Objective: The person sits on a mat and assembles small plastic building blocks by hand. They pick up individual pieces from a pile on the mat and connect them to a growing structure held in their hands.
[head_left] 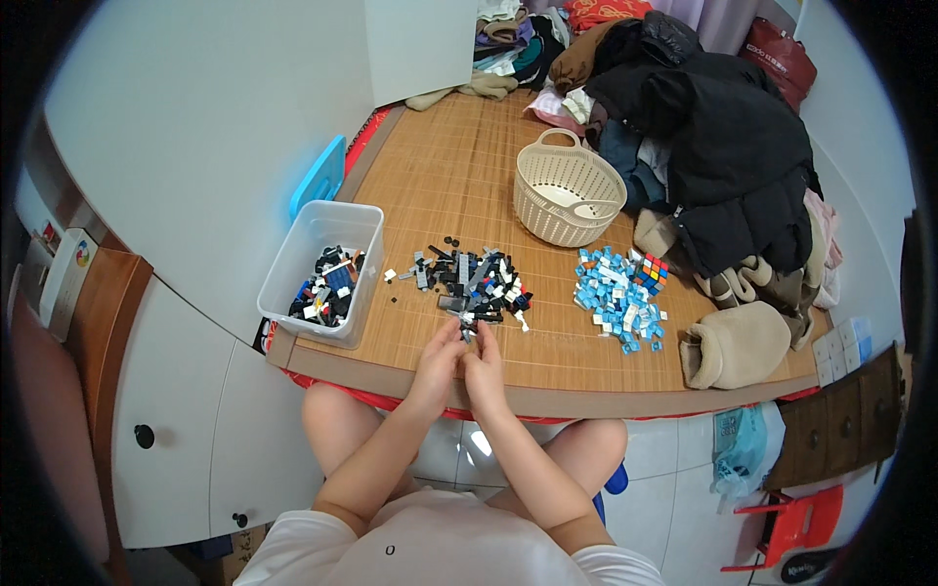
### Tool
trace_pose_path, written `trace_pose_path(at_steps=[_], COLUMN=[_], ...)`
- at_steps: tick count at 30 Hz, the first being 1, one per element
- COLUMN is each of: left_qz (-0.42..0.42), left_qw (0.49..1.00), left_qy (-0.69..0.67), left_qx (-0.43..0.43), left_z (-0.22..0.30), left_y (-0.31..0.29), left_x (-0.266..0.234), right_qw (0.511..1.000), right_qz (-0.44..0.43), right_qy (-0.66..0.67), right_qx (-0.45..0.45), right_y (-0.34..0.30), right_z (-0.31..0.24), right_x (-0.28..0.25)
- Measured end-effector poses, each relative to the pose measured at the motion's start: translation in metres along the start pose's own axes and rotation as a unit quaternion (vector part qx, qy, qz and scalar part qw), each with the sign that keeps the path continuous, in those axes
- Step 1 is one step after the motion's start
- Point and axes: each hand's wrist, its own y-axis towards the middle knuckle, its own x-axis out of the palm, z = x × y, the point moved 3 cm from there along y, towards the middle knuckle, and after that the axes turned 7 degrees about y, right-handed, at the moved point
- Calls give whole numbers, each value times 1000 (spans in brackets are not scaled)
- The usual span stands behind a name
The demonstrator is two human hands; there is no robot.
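Note:
My left hand (437,369) and my right hand (483,371) meet at the near edge of a pile of toy bricks (479,278), mostly black, grey and white. Between the fingertips of both hands is a small grey toy brick (468,332); its shape is partly hidden by the fingers. To the left, a clear plastic box (366,278) holds more toy bricks (327,293) in black, white, blue and red. Its blue lid (319,178) leans upright behind it.
A beige basket (532,190) stands beyond the pile. Right of it lie blue and white small pieces (618,298) with a puzzle cube (652,272). A rolled beige cloth item (741,344) and heaped dark clothes (723,146) fill the right side. All rest on a bamboo mat (430,176).

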Motion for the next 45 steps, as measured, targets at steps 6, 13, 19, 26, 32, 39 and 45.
trace_pose_path(at_steps=[6,13,19,26,32,39,45], left_qz=[10,16,42,26,32,28,6], left_qw=[1000,999,998,998,996,997,997], left_qy=[-22,-40,-51,-63,-82,-71,-70], left_qx=[1,11,-4,8,-12,-2,14], left_z=[-15,-13,6,-8,-11,-9,-10], left_y=[7,2,-16,-14,-9,-11,-11], left_x=[-6,-6,0,-7,1,3,3], right_qw=[999,999,999,997,993,998,999], right_qz=[-14,-3,-8,-16,-36,-31,-18], right_qy=[13,-10,-12,-73,-107,-41,28], right_qx=[48,35,32,19,35,38,25], right_y=[-3,-4,2,11,15,7,-2], right_z=[7,4,-4,14,14,9,10], right_x=[1,-1,-6,-13,-12,-7,-4])
